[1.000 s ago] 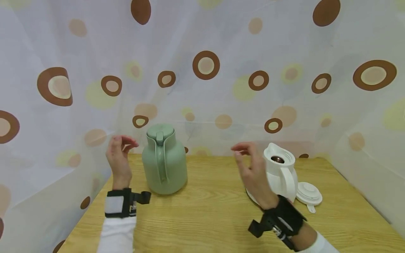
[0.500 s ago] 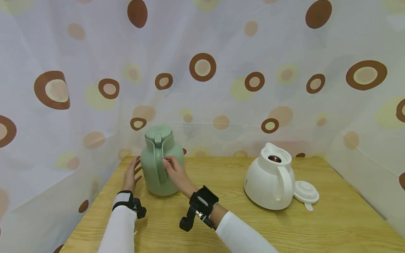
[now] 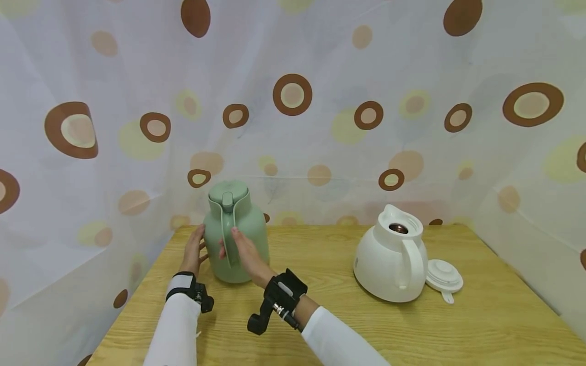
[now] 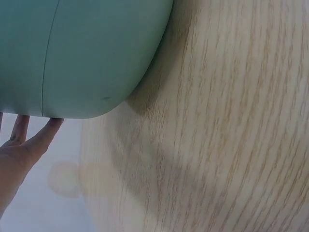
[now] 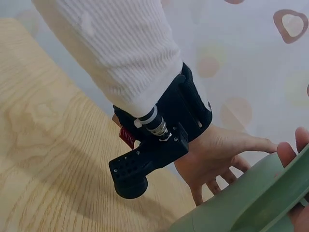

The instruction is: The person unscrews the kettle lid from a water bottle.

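Observation:
A green thermos jug [image 3: 256, 244] stands upright on the left of the table, its lid [image 3: 229, 190] on and its handle [image 3: 227, 229] facing me. My right hand [image 3: 251, 258] is at that handle. Its fingers pass through the loop and show on the left side, with the thumb on the right. In the right wrist view the right fingers [image 5: 286, 154] bend about the handle. My left hand [image 3: 192, 249] touches the jug's left side with spread, fairly straight fingers. From the left wrist view, fingertips [image 4: 55, 122] meet the green wall near its base.
On the right stands a white thermos jug [image 3: 382, 264] with an uncovered mouth, its handle toward me. Its white lid [image 3: 444, 277] lies beside it on the wooden table [image 3: 320, 284]. A dotted curtain [image 3: 320, 142] hangs behind and along both sides.
Both hands have come from the air to the green jug. The right hand has moved left from near the white jug, and its fingers have entered the handle. Both jugs stay in place.

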{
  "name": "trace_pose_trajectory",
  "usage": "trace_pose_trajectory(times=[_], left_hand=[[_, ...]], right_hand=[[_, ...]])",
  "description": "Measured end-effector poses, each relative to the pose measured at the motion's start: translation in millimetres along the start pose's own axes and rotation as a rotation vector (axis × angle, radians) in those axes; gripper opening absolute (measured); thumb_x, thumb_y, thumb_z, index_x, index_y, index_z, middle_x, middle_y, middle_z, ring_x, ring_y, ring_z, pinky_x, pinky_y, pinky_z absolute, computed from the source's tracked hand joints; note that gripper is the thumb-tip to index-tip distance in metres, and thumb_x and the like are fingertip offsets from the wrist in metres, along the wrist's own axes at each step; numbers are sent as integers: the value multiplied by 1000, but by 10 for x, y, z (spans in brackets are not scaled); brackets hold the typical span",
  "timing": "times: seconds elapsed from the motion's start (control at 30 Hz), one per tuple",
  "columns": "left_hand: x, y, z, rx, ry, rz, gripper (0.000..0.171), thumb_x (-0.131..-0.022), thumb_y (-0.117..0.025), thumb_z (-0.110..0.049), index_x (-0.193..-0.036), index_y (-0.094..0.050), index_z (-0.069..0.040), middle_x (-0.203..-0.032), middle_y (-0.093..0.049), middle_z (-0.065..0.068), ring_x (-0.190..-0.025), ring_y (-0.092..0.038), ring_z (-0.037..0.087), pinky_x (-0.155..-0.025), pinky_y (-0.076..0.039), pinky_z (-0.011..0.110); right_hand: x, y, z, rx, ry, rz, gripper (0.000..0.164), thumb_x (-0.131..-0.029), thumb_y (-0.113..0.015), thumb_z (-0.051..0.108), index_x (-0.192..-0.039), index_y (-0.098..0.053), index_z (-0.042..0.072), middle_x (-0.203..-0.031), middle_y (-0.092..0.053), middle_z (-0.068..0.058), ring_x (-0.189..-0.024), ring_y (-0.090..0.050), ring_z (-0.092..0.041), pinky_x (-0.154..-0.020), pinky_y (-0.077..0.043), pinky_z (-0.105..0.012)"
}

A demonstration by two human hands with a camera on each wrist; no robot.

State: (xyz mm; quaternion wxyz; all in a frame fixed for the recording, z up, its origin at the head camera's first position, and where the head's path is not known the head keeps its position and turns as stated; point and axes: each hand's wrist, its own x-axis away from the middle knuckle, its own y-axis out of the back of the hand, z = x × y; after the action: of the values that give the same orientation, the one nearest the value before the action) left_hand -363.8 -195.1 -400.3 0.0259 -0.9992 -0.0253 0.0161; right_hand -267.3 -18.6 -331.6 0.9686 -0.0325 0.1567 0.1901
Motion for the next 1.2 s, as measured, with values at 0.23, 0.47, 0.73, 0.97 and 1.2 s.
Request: trace_pose_trajectory(times=[0.23, 0.47, 0.73, 0.97, 1.2], left_hand=[[26, -39, -2, -18, 1, -19, 79, -90, -37, -62, -146, -18, -11, -147, -16, 16, -131, -19, 38, -101, -22, 56], [60, -98, 0, -5, 13, -23, 78, -90, -37, -61, -146, -17, -10, -147, -16, 17, -130, -20, 39, -101, -22, 56], [141, -192, -15, -13, 18, -15, 74, -93, -33, -58, -146, -16, -10, -147, -15, 17, -131, -18, 39, -101, -20, 57], [237, -242, 12, -3, -17, -18, 77, -91, -35, -61, -145, -19, -9, -146, -17, 17, -131, -20, 38, -101, -20, 57], [279, -245, 116, -6, -61, -33, 80, -88, -39, -63, -144, -23, -10, -145, -19, 18, -129, -20, 42, -97, -23, 61]], right_hand=[[27, 2, 8, 6, -17, 6, 54, -104, -19, 29, -107, -50, -15, -85, -54, -28, -90, -48, -49, -83, -41, -39], [75, 28, 46, 34, -22, -18, 53, -104, -19, 29, -103, -53, -12, -78, -56, -19, -80, -54, -33, -84, -41, -35], [171, 69, 103, 35, -37, -14, 51, -104, -19, 28, -101, -53, -10, -78, -56, -18, -85, -51, -43, -83, -41, -38], [256, 77, 140, 44, -47, -21, 52, -104, -19, 29, -102, -53, -10, -76, -55, -12, -79, -54, -29, -82, -40, -35], [356, 76, 180, 31, -74, -40, 50, -103, -23, 30, -101, -55, -8, -76, -56, -8, -75, -54, -16, -83, -39, -32]])
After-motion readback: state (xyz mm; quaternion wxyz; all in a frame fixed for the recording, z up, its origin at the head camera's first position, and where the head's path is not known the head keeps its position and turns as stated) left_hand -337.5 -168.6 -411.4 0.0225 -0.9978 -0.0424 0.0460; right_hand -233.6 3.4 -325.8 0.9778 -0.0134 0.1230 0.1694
